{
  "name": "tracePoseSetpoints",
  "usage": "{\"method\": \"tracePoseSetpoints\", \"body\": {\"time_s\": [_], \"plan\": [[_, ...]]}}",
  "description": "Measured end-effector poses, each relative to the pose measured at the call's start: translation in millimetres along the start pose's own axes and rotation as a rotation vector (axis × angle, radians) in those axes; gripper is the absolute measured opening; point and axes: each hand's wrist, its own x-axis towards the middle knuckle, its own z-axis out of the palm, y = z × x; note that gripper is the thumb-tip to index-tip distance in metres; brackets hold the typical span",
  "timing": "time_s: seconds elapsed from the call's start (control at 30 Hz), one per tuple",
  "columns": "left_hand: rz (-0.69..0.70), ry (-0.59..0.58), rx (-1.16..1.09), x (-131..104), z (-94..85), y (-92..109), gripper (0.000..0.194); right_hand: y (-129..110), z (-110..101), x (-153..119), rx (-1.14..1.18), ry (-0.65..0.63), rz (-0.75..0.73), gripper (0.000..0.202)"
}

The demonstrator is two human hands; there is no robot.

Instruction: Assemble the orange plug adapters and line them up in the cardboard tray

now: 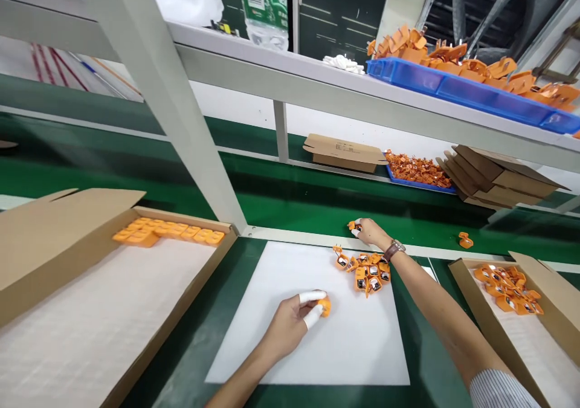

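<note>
My left hand (pixel 290 323), with white covers on thumb and finger, pinches a small orange plastic part (pixel 325 306) above a white sheet (pixel 290 359). Stretched out past the sheet's far edge, my right hand (pixel 369 231) grips another orange part (pixel 352 225) over the green belt. Its fingertips are partly hidden. A watch is on that wrist. Between the hands, a cluster of orange parts (pixel 374 272) with dark and white insides lies on the sheet's far right.
At left, an open cardboard box (pixel 172 311) holds rows of orange parts; another box (pixel 466 281) stands right. A lone orange part (pixel 465 240) lies on the green belt (pixel 290 199). Overhead, a shelf (pixel 272 63) carries a blue tray (pixel 453 90) of orange pieces and a bottle (pixel 265 9).
</note>
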Motion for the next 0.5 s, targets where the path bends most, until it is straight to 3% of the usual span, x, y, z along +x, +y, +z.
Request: {"method": "tracePoseSetpoints", "body": {"time_s": [0.13,0.23,0.3,0.43,0.5], "plan": [[0.015,-0.033,-0.007,0,1.5,6,0.024,-32,11,5,-0.041,-0.059,-0.185,0.018],[0.03,-0.039,-0.017,-1,1.8,8,0.023,-61,24,-7,-0.063,-0.104,-0.36,0.013],[0.023,-0.033,-0.032,-1,1.7,8,0.023,-77,33,-17,-0.088,-0.15,-0.463,0.021],[-0.011,-0.049,-0.055,-2,1.5,9,0.022,-89,37,-39,-0.156,-0.204,-0.56,0.031],[-0.017,-0.051,-0.062,-2,1.5,9,0.023,-90,28,-55,-0.174,-0.153,-0.577,0.035]]}}
